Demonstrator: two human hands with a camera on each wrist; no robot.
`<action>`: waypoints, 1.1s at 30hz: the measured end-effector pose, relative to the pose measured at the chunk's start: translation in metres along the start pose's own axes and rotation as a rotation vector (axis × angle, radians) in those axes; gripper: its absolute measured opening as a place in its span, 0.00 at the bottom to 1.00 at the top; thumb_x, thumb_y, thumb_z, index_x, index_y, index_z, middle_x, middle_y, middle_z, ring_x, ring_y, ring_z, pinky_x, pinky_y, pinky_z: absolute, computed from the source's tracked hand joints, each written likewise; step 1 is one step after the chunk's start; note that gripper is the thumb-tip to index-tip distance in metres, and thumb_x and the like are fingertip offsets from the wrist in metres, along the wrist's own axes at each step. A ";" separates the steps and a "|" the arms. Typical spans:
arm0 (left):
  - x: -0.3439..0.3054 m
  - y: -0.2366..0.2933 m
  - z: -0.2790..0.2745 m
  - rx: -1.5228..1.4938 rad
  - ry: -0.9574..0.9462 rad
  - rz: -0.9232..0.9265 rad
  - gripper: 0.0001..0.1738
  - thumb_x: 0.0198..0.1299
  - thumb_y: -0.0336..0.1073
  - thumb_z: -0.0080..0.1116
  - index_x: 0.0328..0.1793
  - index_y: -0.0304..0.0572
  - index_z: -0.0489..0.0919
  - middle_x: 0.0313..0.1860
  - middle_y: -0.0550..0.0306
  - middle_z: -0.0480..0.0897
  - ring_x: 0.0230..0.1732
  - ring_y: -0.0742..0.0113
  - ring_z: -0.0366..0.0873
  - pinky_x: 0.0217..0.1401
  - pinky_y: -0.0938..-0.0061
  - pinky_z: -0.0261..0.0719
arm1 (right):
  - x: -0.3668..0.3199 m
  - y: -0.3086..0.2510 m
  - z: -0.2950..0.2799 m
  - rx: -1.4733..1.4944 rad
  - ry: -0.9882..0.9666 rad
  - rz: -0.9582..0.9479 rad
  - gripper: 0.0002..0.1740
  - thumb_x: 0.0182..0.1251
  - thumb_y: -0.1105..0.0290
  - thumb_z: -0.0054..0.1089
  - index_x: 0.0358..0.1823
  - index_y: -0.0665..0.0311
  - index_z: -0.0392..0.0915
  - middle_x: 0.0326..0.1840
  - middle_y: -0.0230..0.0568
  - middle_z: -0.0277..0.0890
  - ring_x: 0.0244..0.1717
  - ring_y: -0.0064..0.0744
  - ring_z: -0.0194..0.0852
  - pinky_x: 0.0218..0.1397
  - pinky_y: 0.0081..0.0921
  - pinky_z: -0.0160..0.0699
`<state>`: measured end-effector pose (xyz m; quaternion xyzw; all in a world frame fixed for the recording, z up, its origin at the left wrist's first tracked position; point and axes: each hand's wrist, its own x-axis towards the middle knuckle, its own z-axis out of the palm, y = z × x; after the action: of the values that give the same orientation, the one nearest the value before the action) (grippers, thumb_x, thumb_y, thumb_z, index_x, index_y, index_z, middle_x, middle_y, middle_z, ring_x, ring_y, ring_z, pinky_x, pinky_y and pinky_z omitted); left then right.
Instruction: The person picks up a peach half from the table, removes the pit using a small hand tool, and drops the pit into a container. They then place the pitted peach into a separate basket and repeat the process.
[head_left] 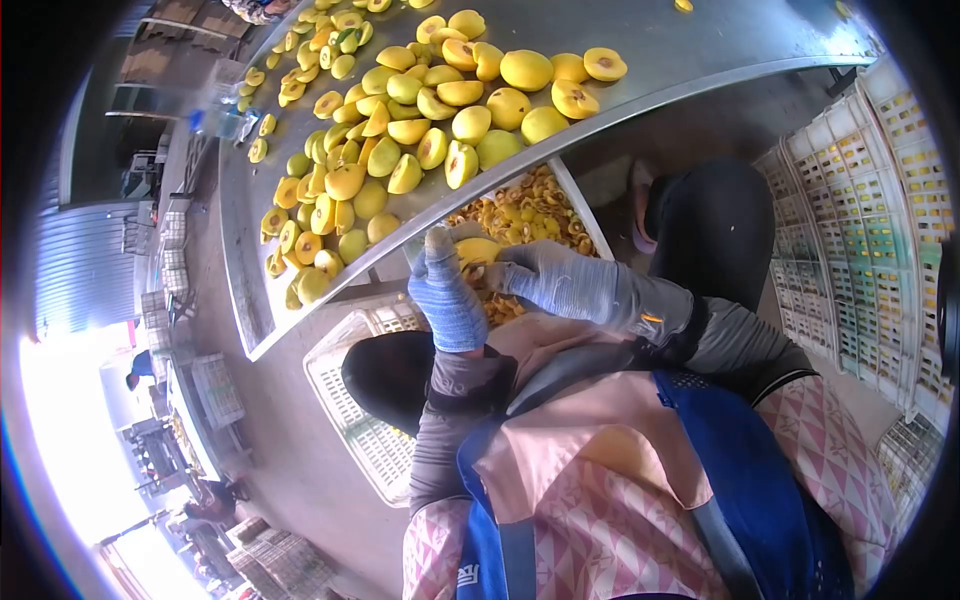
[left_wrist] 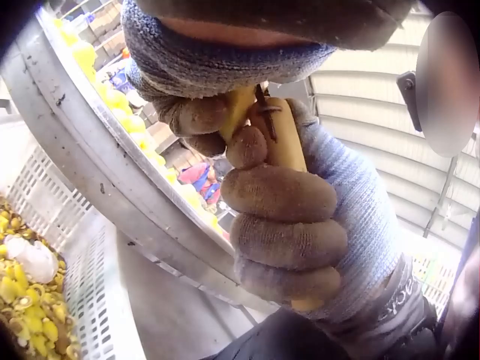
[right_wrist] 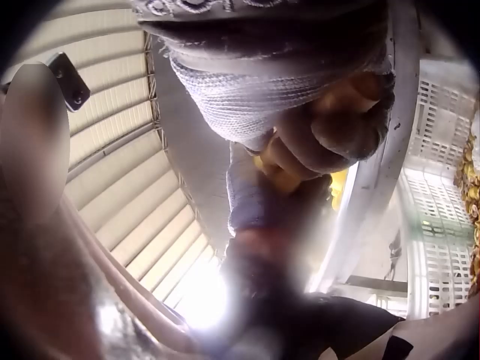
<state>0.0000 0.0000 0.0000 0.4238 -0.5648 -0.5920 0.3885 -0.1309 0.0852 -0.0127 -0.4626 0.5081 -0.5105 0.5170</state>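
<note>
My left hand (head_left: 450,305), in a blue-grey knit glove, holds a yellow peach half (head_left: 478,250) just in front of the steel table's edge. My right hand (head_left: 565,280), gloved the same way, is close against it. In the left wrist view, the right fingers curl round the tan handle (left_wrist: 285,139) of a pitting tool, whose thin dark metal end (left_wrist: 267,116) lies beside the peach. The right wrist view also shows the handle (right_wrist: 352,97) in the right fist. Most of the peach is hidden by the fingers.
Many yellow peach halves (head_left: 405,130) cover the steel table (head_left: 690,95). Beneath its edge, a crate holds pits and scraps (head_left: 535,205). A white crate (head_left: 345,400) stands by one knee, and tall stacked crates (head_left: 850,220) stand at the right.
</note>
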 end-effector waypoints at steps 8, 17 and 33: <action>0.007 -0.007 -0.008 -0.187 -0.008 -0.054 0.30 0.71 0.61 0.53 0.45 0.36 0.82 0.38 0.57 0.84 0.36 0.67 0.82 0.41 0.73 0.82 | -0.001 0.015 0.022 -0.126 0.143 -0.005 0.27 0.76 0.46 0.53 0.47 0.67 0.81 0.29 0.44 0.80 0.29 0.35 0.73 0.38 0.32 0.75; 0.001 -0.010 -0.075 -0.103 0.203 -0.096 0.30 0.79 0.53 0.34 0.50 0.33 0.80 0.42 0.51 0.83 0.39 0.67 0.82 0.44 0.73 0.84 | -0.008 -0.004 -0.009 -0.354 0.080 -0.011 0.27 0.76 0.45 0.51 0.43 0.67 0.79 0.34 0.58 0.81 0.40 0.56 0.82 0.44 0.42 0.77; 0.071 0.045 -0.119 0.925 -0.038 0.242 0.12 0.59 0.32 0.64 0.48 0.34 0.85 0.39 0.47 0.86 0.38 0.60 0.82 0.48 0.70 0.78 | -0.001 0.001 -0.001 -0.808 -0.031 0.156 0.14 0.68 0.63 0.62 0.49 0.62 0.77 0.35 0.53 0.82 0.37 0.55 0.83 0.40 0.45 0.81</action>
<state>0.0875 -0.1098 0.0398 0.4724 -0.8214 -0.2365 0.2148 -0.1316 0.0858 -0.0134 -0.5963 0.6932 -0.2221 0.3385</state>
